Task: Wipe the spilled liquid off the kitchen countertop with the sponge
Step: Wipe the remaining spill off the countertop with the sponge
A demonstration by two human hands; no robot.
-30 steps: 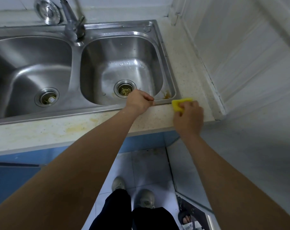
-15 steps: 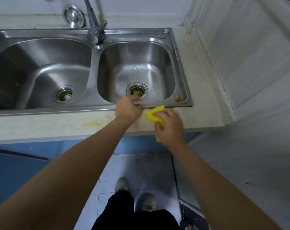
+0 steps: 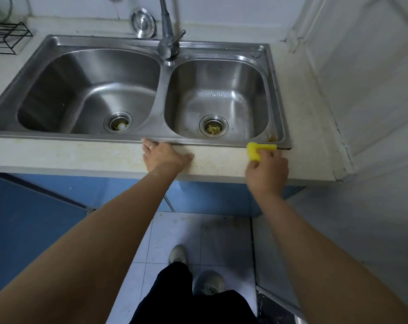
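Observation:
My right hand (image 3: 267, 170) grips a yellow sponge (image 3: 256, 151) and presses it on the pale speckled countertop (image 3: 221, 160), at the front right corner of the steel sink. A brown smear (image 3: 272, 138) sits on the sink rim just beyond the sponge. Faint yellowish stains mark the counter strip (image 3: 69, 153) to the left. My left hand (image 3: 163, 156) lies flat on the counter's front strip, fingers spread and touching the sink's front edge, holding nothing.
A double steel sink (image 3: 162, 90) fills the counter, with food scraps in both drains. A tap (image 3: 167, 36) stands behind the divider, a round metal lid (image 3: 142, 22) leans at the back. A black wire rack (image 3: 4, 37) sits far left. A white wall (image 3: 366, 78) bounds the right side.
My right hand slid the sponge left along the front strip toward my left hand, then back right to the sink corner. My left hand opened flat on the counter. The camera view shifted left.

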